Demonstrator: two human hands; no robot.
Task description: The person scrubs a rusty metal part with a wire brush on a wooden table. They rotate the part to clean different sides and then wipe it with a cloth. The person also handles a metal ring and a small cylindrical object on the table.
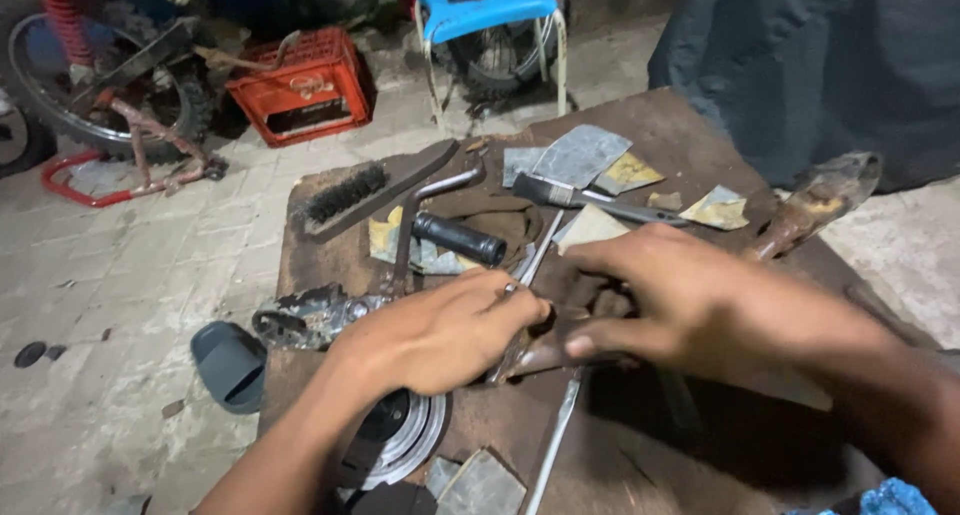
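Near edge: round metal disc (pixel 405 437) under left wrist. Left hand (pixel 440 335) clenched around small metal part (pixel 512 293), right hand (pixel 680 300) fingers curled, pinching dark piece (pixel 560 353) just beside it. Beyond: black-grip lever (pixel 455 237), wire brush (pixel 372 191), red crate (pixel 298 85).

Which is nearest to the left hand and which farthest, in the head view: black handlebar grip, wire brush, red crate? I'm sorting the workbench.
1. Black handlebar grip, just beyond the left hand.
2. Wire brush, at the bench's far left edge.
3. Red crate, on the floor beyond the bench.
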